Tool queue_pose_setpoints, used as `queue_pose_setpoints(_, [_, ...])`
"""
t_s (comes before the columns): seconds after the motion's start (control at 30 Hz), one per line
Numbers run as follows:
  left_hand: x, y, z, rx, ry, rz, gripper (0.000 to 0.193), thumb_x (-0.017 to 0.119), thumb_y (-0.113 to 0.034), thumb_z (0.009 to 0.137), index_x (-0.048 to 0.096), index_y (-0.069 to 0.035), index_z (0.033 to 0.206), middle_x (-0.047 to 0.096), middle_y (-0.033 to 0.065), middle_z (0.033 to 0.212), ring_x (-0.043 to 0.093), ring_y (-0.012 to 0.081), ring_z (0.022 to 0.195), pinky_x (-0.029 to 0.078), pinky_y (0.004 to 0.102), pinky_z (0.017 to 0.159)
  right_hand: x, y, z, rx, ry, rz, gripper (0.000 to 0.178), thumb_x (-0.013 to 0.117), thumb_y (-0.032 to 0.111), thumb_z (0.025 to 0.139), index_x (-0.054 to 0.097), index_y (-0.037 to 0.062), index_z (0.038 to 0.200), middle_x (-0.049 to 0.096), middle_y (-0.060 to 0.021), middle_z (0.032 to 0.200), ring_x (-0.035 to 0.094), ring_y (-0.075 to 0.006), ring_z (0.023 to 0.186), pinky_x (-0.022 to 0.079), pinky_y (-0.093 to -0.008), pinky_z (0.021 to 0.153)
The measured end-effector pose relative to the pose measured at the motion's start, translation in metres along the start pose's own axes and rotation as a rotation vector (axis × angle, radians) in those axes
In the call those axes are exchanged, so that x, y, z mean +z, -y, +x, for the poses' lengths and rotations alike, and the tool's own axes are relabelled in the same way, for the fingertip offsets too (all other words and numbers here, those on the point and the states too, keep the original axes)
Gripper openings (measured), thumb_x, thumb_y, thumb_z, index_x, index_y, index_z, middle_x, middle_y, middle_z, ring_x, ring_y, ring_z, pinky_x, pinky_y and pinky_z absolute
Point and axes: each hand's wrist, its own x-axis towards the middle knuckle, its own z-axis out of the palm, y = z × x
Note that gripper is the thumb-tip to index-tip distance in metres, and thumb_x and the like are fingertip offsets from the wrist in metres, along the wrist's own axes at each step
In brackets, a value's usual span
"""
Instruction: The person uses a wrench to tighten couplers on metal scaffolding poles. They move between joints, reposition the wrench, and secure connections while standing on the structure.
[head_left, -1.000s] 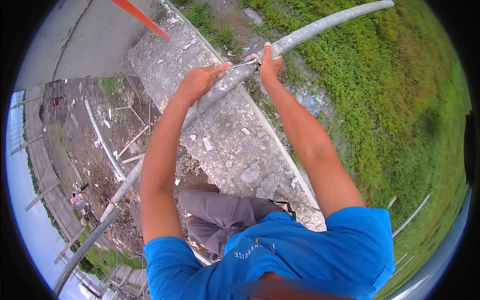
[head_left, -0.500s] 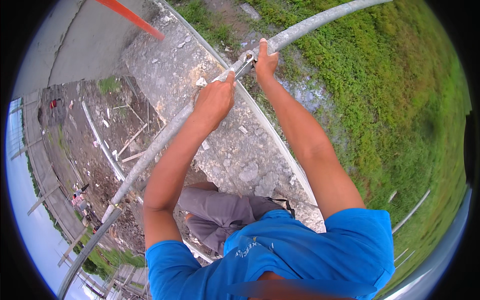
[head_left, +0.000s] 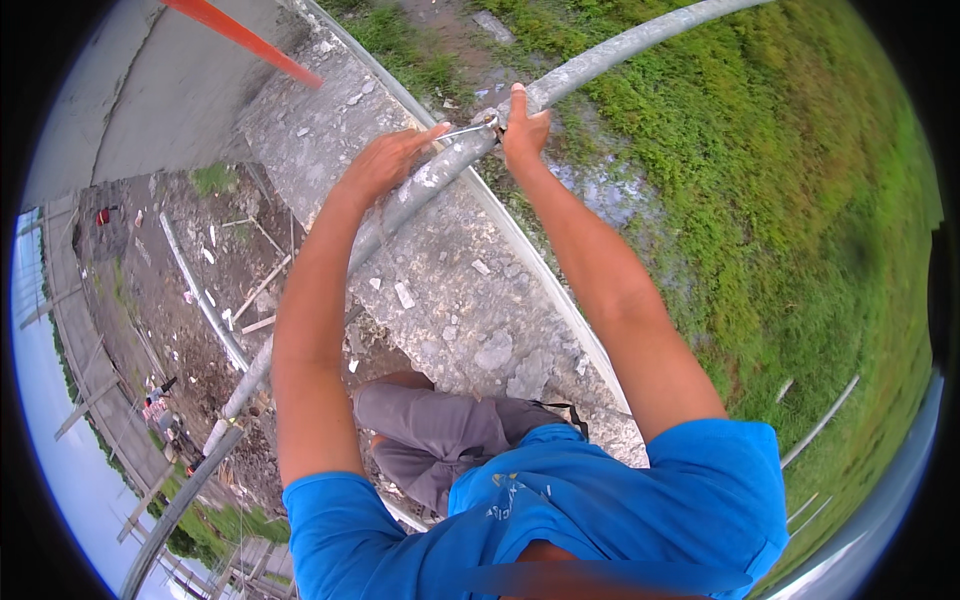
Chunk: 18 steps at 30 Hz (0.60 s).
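A long grey metal scaffold pipe (head_left: 428, 184) runs slantwise in front of me, over the edge of a rough concrete ledge. My left hand (head_left: 388, 163) is closed on a slim metal wrench (head_left: 462, 131), its forefinger stretched along the handle. The wrench's far end meets a bolt at a small pipe clamp (head_left: 497, 125), mostly covered by my fingers. On the clamp's right side, my right hand (head_left: 526, 133) grips the pipe, thumb pointing up along it. Its other fingers are hidden behind the pipe.
Broken concrete (head_left: 470, 290) covers the ledge, whose pale edge (head_left: 555, 270) drops toward grass (head_left: 780, 200) and wet ground on the right. An orange-red pole (head_left: 245, 40) rises at upper left. Another pipe (head_left: 180, 510) joins at lower left. Debris and a distant person (head_left: 157, 410) are below.
My left hand has swung up and left, turning the wrench handle from sloping down along the pipe to nearly level. My right hand has shifted slightly left and down, still at the clamp.
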Motion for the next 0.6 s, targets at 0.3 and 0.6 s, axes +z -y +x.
queue_pose_setpoints(0.3, [-0.021, -0.108, -0.036, -0.276, 0.133, -0.033, 0.039, 0.047, -0.02, 0.107, 0.057, -0.008, 0.143, 0.068, 0.0277, 0.084, 0.068, 0.0456, 0.08, 0.052, 0.0552, 0.073, -0.002, -0.001, -0.001, 0.031, -0.002, -0.005, 0.079, 0.068, 0.061, 0.091, 0.056, -0.0082, 0.128, 0.065, -0.0279, 0.125, 0.063, -0.0413, 0.114, 0.046, -0.0464, 0.101])
queue_pose_setpoints(0.6, [-0.012, -0.072, -0.061, -0.407, -0.152, -0.454, 0.039, 0.047, -0.026, 0.108, 0.057, -0.012, 0.142, 0.065, 0.0245, 0.075, 0.065, 0.0454, 0.075, 0.047, 0.0528, 0.072, -0.006, 0.007, -0.003, 0.054, 0.038, 0.023, 0.08, 0.07, 0.058, 0.092, 0.052, -0.0073, 0.134, 0.061, -0.0207, 0.131, 0.059, -0.031, 0.117, 0.044, -0.0431, 0.102])
